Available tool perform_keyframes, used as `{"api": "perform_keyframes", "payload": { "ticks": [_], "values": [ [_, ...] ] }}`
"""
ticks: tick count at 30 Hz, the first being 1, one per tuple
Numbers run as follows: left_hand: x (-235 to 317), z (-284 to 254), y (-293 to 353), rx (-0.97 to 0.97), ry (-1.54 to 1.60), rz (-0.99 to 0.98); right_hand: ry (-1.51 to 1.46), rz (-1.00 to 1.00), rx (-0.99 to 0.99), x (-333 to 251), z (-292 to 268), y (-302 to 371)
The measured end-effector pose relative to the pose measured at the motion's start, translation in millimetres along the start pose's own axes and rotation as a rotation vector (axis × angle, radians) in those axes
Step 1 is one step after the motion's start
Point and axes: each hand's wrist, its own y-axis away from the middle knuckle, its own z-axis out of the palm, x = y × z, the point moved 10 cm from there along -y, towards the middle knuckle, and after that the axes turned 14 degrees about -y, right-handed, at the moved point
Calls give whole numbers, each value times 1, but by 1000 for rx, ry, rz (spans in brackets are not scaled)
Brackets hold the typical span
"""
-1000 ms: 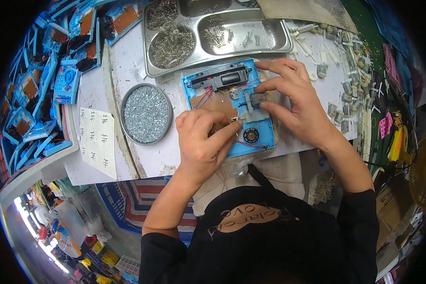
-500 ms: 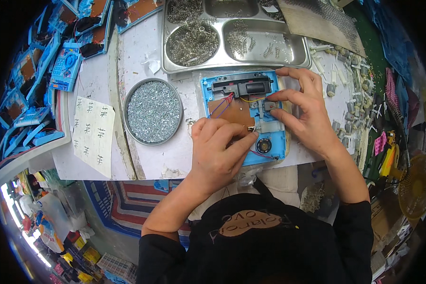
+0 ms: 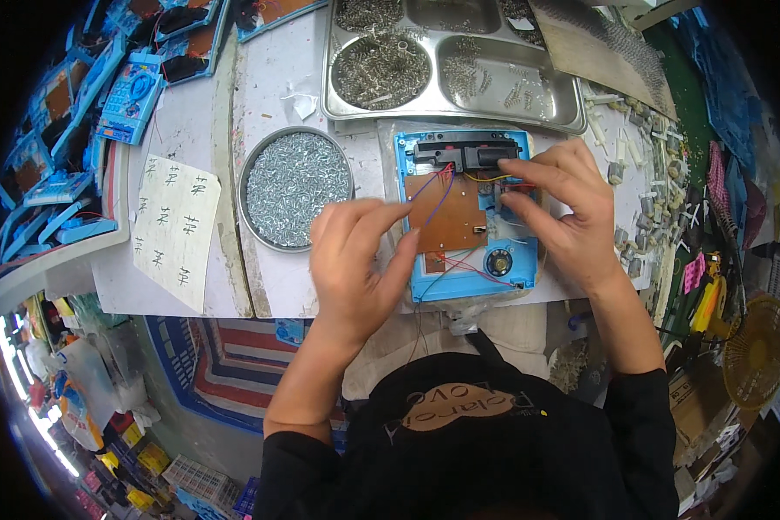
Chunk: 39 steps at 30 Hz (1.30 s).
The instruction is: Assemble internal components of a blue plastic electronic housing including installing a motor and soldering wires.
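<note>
A blue plastic casing (image 3: 425,284) lies open side up before me. Inside it are a brown circuit board (image 3: 446,212), a black mechanism (image 3: 438,154) along the far edge and a small round speaker (image 3: 499,263) near the front. Thin wires in purple, red and yellow run across. My left hand (image 3: 355,260) hovers at the casing's left edge, thumb and fingers apart beside a purple wire (image 3: 436,208), with nothing visibly held. Over the right side, my right hand (image 3: 572,212) has thumb and forefinger apart around the yellow and red wires; its palm hides the parts beneath.
Left of the casing stands a round dish of small metal screws (image 3: 299,189). A steel compartment tray (image 3: 347,108) with springs sits behind. Small white and grey parts (image 3: 646,208) lie scattered at right. Blue casings (image 3: 130,100) are piled far left, near a handwritten paper sheet (image 3: 173,234).
My left hand has drawn back leftward from the circuit board, its fingers spreading. My right hand has moved its fingertips closer together, still at the casing's right side. The whole view has shifted slightly.
</note>
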Motion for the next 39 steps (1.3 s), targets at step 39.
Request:
{"api": "perform_keyframes", "payload": {
  "ticks": [39],
  "values": [
    [35,59,-52,-229,299,103,-80,-43,134,-9,-6,9]
  ]
}}
